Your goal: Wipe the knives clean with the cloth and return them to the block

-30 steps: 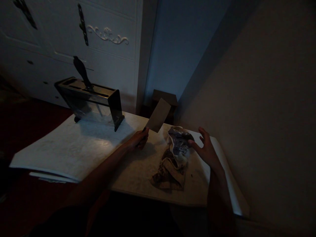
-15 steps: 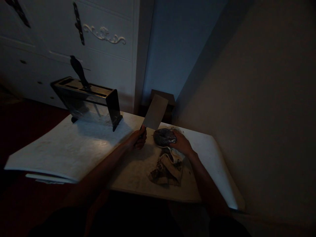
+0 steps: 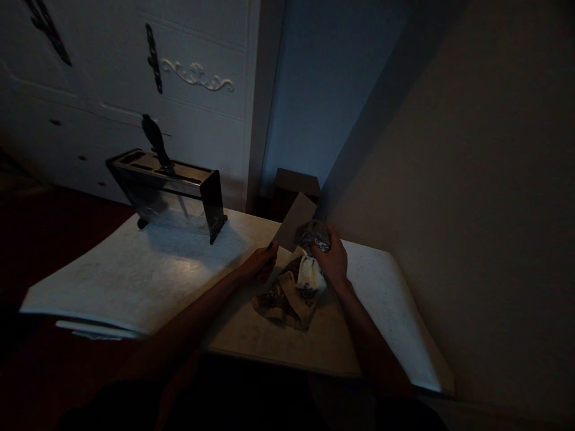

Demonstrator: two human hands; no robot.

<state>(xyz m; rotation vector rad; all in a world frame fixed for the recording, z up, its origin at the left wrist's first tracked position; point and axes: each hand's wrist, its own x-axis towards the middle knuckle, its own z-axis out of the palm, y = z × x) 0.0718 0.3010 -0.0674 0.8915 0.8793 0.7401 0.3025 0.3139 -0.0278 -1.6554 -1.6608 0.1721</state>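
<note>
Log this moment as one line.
left hand: grips cleaver, blade raised | right hand: holds bunched cloth at blade | knife block: behind, knife slotted | table: under cloth

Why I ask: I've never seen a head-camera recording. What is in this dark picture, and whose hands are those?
There is no machine here. A person wears one camera on the head, looking forward and down, so both arms reaching in from below are that person's own. The left hand grips a cleaver by its handle, with the broad blade tilted upward. The right hand clutches a bunched part of a patterned cloth right beside the blade. The rest of the cloth lies on the pale table top. Farther left stands a knife block with one dark handle sticking out.
</note>
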